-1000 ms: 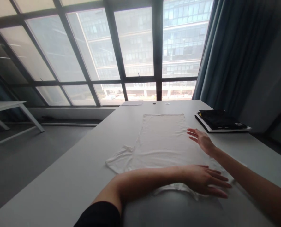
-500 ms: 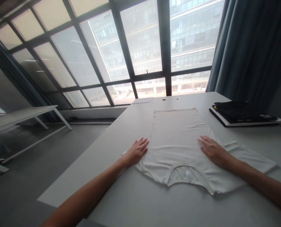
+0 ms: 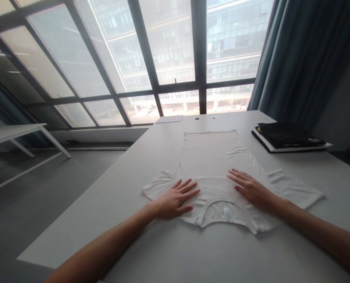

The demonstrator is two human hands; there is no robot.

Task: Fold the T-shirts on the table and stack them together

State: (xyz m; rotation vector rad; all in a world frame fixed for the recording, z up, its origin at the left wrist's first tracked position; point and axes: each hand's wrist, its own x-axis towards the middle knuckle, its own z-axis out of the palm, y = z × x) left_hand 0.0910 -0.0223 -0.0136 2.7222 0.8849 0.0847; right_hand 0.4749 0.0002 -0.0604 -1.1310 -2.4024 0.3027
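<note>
A white T-shirt (image 3: 210, 157) lies spread on the white table, its neckline towards me and its hem pointing at the window. Both sleeves stretch out to the sides, and a small label shows inside the collar. My left hand (image 3: 176, 199) rests flat with fingers spread on the shirt's left shoulder area, near the left sleeve. On the right part of the chest lies my right hand (image 3: 253, 190), palm down, its fingers extended over the cloth. Neither hand grasps the fabric. Light creases run across the shirt between the hands and beside its right edge.
The white table (image 3: 104, 204) reaches towards the large window. At its right back sits a stack of folded dark clothes (image 3: 290, 135) with a white layer beneath. A flat white sheet (image 3: 169, 119) lies at the far edge. Another table (image 3: 18, 131) stands to the left.
My left hand has moved from the shirt's left edge inward onto the cloth, fingers now spread, and the left sleeve shows. My right hand has slid slightly inward. The view has turned right.
</note>
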